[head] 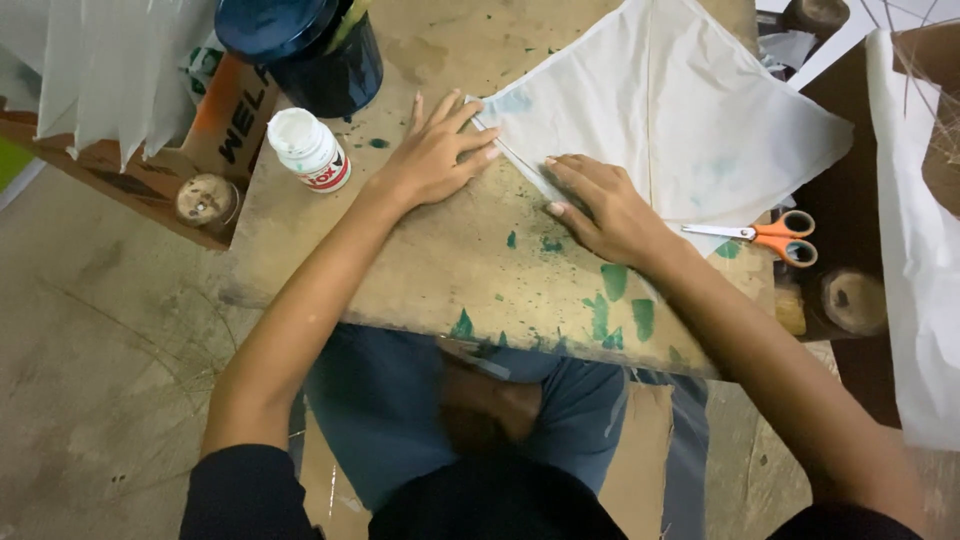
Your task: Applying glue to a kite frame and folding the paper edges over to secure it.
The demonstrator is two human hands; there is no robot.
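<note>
Head camera view shows our work from above, on a low wooden board (440, 270) stained with green paint. At the far left stands a small white glue bottle (309, 148) with a white cap, and behind it a dark blue paint tub (305, 45). Next comes our left hand (435, 155): it is open, fingers spread and flat, pressing the corner of the white paper sheet (680, 120) against the board. Along the lower left edge of this sheet runs a narrow folded strip (520, 165), and both hands touch it. Our right hand (600, 205) is also open and holds nothing; its fingertips (555, 185) press on the fold. Further right, orange-handled scissors (775, 235) lie on the board, partly over the sheet, untouched.

We judge that the step in hand is pressing down the folded edge. The next move, we think, calls for firm and even pressure along the strip, while the left hand keeps the corner from shifting, because the paper looks thin and wrinkles easily.
</note>
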